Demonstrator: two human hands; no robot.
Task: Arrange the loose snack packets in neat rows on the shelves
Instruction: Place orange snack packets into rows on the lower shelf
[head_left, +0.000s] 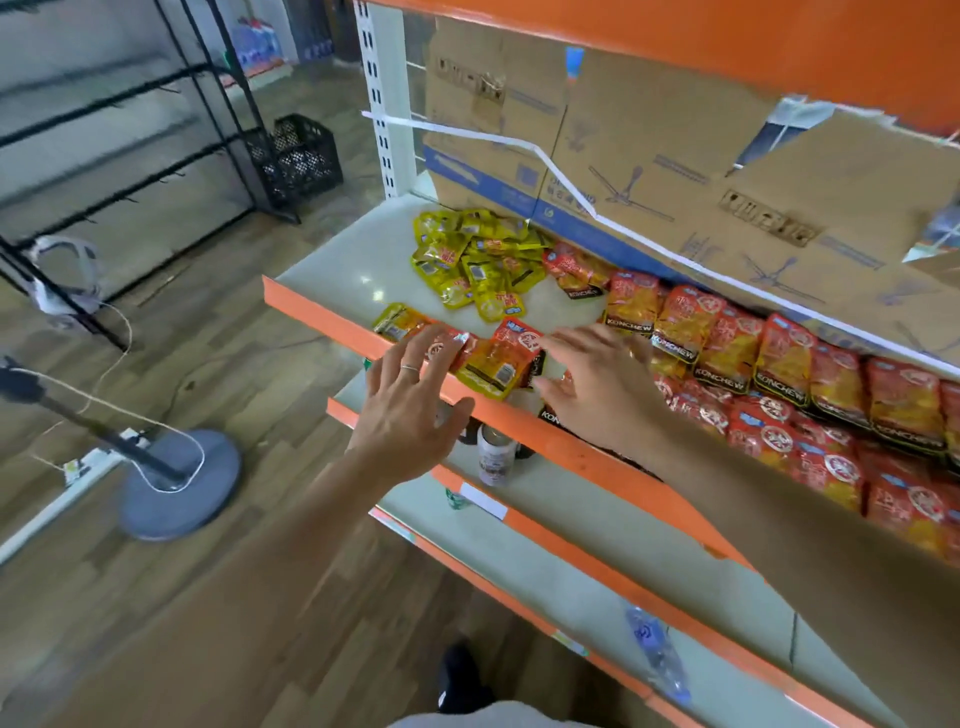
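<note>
The shelf (332, 260) is backed by cardboard (649, 171), its print too blurred to read. Red packets (779, 364) marked KONCHEW fill rows at the right, and a yellow heap (478, 260) lies at the back. The left hand (410, 400) and right hand (597, 384), fingers spread and gripping nothing, rest on loose packets (493, 364) at the front lip, partly hiding them.

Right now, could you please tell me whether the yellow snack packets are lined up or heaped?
Heaped: the yellow packets lie overlapping at mixed angles in a loose pile on the shelf, not in rows.
</note>
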